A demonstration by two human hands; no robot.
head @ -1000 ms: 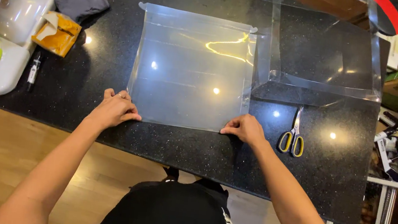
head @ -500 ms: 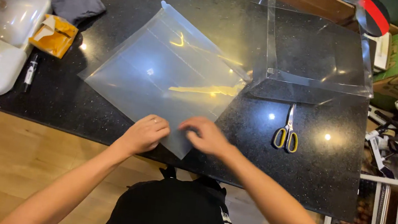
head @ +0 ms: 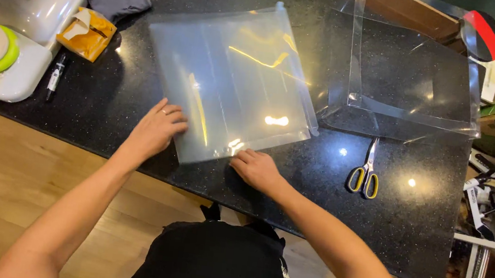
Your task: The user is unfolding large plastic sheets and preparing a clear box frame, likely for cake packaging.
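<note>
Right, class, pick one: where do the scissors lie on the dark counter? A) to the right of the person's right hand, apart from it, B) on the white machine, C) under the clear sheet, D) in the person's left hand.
A: the yellow-handled scissors lie flat on the counter, to the right of the right hand, which rests at the clear sheet edge and does not touch them.

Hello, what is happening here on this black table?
A person is handling a clear plastic sheet that lies at an angle on the dark counter. The left hand presses on its near left edge, and the right hand holds down its near corner. A folded clear plastic piece stands further right, and yellow-handled scissors lie untouched beside the sheet. A white machine sits at the far left.
</note>
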